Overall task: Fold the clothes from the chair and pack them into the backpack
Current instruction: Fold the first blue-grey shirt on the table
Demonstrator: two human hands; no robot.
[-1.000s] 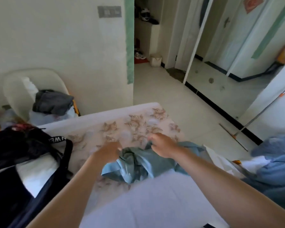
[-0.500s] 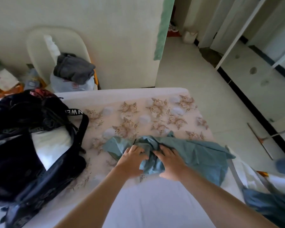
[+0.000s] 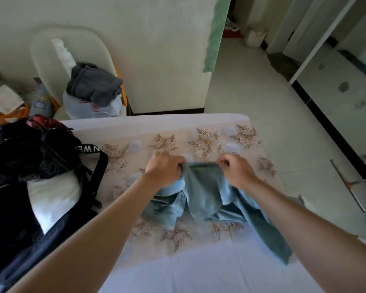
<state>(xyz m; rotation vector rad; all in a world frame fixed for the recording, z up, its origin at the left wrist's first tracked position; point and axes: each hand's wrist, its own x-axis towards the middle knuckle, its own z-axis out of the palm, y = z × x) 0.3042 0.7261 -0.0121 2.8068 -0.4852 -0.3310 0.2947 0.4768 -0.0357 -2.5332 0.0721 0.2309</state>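
A blue-green shirt (image 3: 207,195) hangs crumpled over the flowered bed cover (image 3: 205,142). My left hand (image 3: 163,168) grips its top edge at the left, and my right hand (image 3: 235,170) pinches the same edge at the right, holding it stretched between them above the bed. The shirt's lower part trails down to the right. A black backpack (image 3: 30,166) lies open at the left with white cloth inside. Behind it, the cream chair (image 3: 51,51) carries a dark grey garment (image 3: 93,83) on a pale one.
The bed's far edge (image 3: 156,121) runs close to the wall and chair. Boxes and an orange bag (image 3: 4,102) sit at far left. Tiled floor (image 3: 262,102) opens to the right, with a long-handled tool (image 3: 351,187) lying on it.
Both hands have risen and moved apart, lifting the shirt's top edge off the bed; before, they pressed into the bunched shirt close together. The view has tilted down.
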